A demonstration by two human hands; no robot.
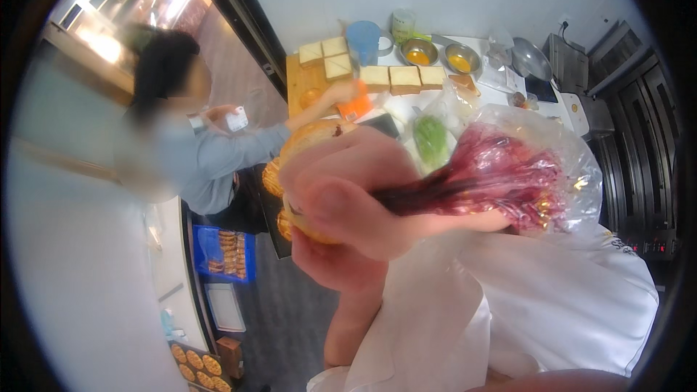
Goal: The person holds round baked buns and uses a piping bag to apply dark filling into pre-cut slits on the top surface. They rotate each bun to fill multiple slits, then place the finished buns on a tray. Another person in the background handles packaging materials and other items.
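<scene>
My left hand [337,267] holds a round golden bread bun [307,139] from below and at its side. A small dark red spot shows on the bun's upper edge. Wrapped around the twisted narrow end of a clear plastic piping bag [490,169] is my right hand [356,185], close against the bun. Dark red filling fills much of the bag, and its wide end spreads to the right over my forearm. My right hand hides the tip of the bag and the middle of the bun. More browned buns [272,177] sit on a dark tray [280,245] just behind.
A co-worker [212,147] reaches across from the left, with a hand at an orange packet [355,102]. Bread slices [404,79], a blue jug [363,41], metal bowls [418,51] and bagged green leaves [430,141] stand on the table. Ovens [626,158] line the right.
</scene>
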